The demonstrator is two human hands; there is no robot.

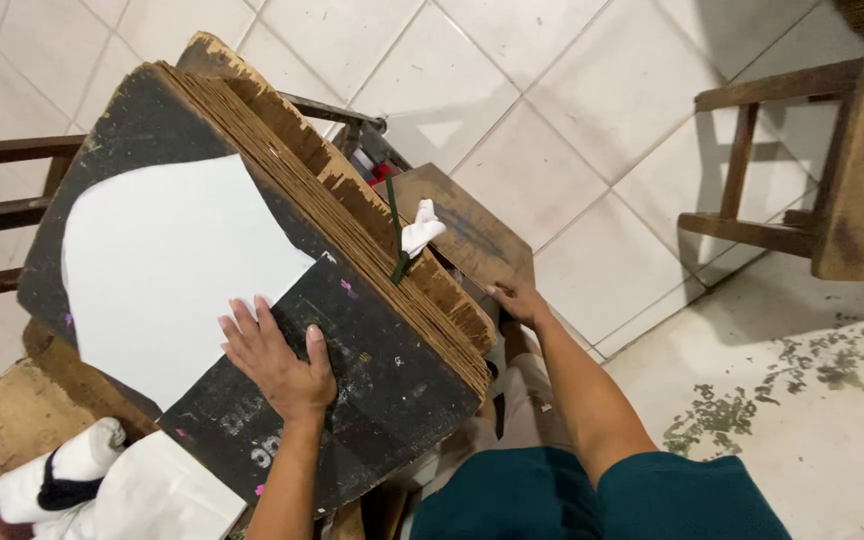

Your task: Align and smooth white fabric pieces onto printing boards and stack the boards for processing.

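Fingers (252, 325) of our left hand (280, 362) lie spread and flat on the black top board (372, 370), just touching the lower edge of the white cut sheet (167, 265); they clamp nothing. Fingers of our right hand (518, 300) curl over the near corner of the stacked brown cardboard layers (372, 225), pressing its edge, not closed around it. We note the stack's long axis runs from upper left to lower right, tilted toward us, and lies between both hands; the left hand is nearer the sheet. A dark green stick (395, 225) with a white cloth scrap (420, 230) stands in the stack's edge. White rolled material (62, 475) with a black band sits at lower left. A wooden stool (852, 160) stands well apart on the tiled floor (572, 100).
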